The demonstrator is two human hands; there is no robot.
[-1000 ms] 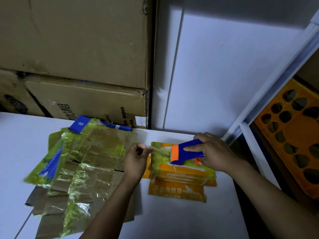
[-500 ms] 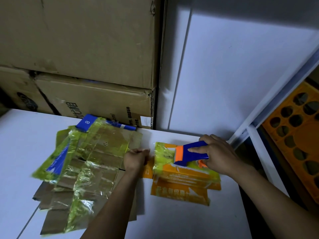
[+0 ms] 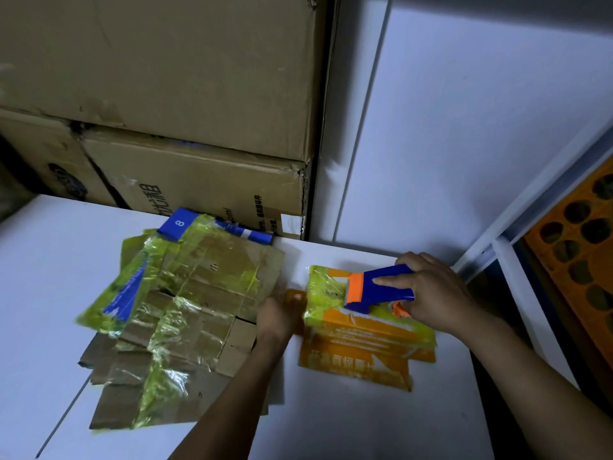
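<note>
Flattened orange carton (image 3: 361,346) flat on the white table (image 3: 365,426): light, thin, slick with tape, so best held by its edges. Right hand (image 3: 434,290) wraps the tape dispenser (image 3: 378,288) on its top. Left hand (image 3: 278,313) meets the left flap; pinching or pressing, can't tell.

Stacked cartons (image 3: 172,94) block behind; table (image 3: 365,423) front open.

Two stacked boxes at the bench (image 3: 49,277) back edge: upper box (image 3: 166,61), lower box (image 3: 205,180). One heap (image 3: 185,303) of flat cartons, one orange carton (image 3: 358,353), one dispenser (image 3: 381,288), one crate (image 3: 580,234), two hands: left hand (image 3: 277,315), right hand (image 3: 431,293).
</note>
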